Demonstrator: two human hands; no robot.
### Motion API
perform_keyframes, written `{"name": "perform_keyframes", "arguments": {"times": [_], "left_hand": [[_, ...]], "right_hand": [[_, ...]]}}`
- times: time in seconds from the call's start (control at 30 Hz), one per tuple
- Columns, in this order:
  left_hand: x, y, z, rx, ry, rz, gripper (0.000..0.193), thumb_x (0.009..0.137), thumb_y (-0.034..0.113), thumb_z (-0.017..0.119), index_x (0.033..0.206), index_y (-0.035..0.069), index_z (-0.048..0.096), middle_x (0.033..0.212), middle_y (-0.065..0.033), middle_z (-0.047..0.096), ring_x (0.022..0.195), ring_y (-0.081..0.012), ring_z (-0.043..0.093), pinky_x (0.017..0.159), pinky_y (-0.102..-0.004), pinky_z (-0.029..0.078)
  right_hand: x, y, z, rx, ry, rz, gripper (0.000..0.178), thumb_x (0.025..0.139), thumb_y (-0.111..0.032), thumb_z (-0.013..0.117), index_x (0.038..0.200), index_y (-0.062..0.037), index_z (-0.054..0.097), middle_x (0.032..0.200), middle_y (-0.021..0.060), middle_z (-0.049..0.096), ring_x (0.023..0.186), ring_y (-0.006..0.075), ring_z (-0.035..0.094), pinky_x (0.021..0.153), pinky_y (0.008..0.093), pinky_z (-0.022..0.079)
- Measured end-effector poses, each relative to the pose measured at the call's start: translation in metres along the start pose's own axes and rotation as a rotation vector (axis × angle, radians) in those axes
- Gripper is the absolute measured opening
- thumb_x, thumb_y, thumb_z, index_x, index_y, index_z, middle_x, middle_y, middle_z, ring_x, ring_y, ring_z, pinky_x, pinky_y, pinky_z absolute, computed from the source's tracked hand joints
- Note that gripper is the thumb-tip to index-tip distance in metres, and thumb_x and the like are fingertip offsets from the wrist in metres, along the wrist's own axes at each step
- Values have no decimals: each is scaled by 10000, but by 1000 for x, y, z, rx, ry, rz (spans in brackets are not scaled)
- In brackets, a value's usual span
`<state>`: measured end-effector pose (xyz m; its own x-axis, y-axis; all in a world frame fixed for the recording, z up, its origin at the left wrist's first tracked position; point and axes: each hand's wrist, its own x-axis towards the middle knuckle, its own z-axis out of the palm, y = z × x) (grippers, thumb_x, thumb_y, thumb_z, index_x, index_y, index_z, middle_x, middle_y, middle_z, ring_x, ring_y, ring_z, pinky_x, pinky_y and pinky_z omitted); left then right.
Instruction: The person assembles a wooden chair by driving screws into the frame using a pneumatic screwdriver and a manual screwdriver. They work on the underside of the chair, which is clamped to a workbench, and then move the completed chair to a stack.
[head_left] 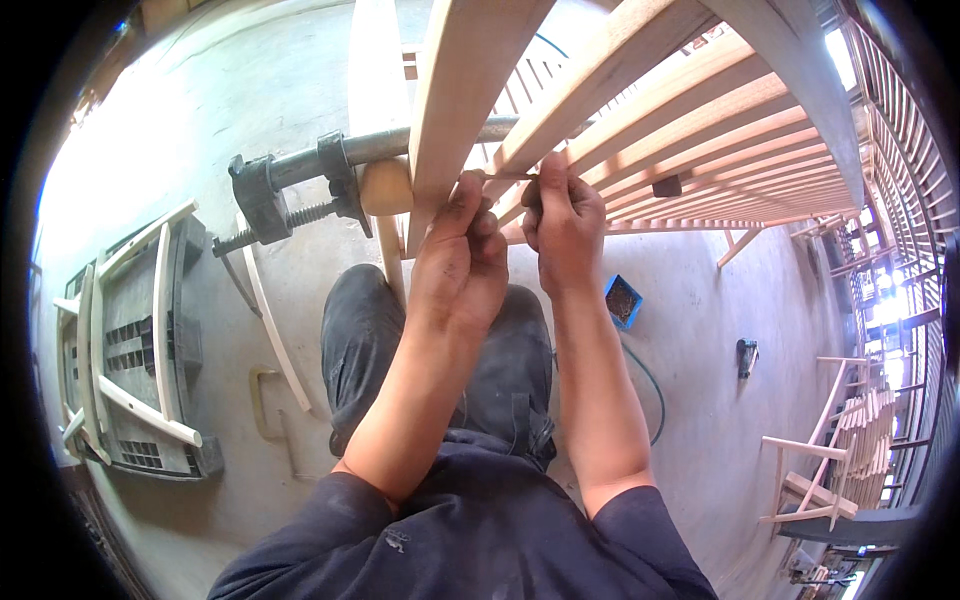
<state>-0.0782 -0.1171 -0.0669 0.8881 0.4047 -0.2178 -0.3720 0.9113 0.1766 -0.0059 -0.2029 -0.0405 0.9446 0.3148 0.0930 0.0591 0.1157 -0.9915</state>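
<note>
My left hand and my right hand are raised close together in front of a slatted wooden frame. Between their pinched fingertips stretches a thin brown strip, too small to tell its kind. Both hands are closed on it, one at each end. A metal pipe clamp runs across the frame behind the hands. Its screw end juts out to the left, and its jaw sits against a rounded wooden end. On one slat to the right is a small dark block.
Left on the floor, a black pallet carries wooden parts. A loose wooden bar and a C-clamp lie nearer my legs. To the right are a blue box of small brown pieces, a hose, a power tool and stacked wood.
</note>
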Motion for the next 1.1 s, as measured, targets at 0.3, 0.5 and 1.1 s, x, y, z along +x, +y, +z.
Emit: {"name": "perform_keyframes", "arguments": {"times": [0.3,0.5,1.1], "left_hand": [[9,-21,11,39,-51,158,119,949,160,712,998,68,654,779,10,590,693,-85,514,617,-224,422],[9,-20,12,74,-55,204,128,945,164,715,1002,73,645,840,7,603,718,-80,508,627,-211,445],[6,-27,5,123,-93,290,160,968,163,687,1025,19,644,807,-9,581,714,-95,540,645,-239,470]], "right_hand": [[0,1,17,-272,102,-176,429,1060,-265,487,869,65,683,708,103,670,635,166,623,579,335,502],[-6,-3,22,-298,105,-158,400,1078,-238,433,945,52,675,757,105,689,608,133,623,528,297,499],[-3,21,21,-375,165,-501,356,1055,-282,484,888,-2,628,798,54,615,659,102,527,567,280,437]]}}
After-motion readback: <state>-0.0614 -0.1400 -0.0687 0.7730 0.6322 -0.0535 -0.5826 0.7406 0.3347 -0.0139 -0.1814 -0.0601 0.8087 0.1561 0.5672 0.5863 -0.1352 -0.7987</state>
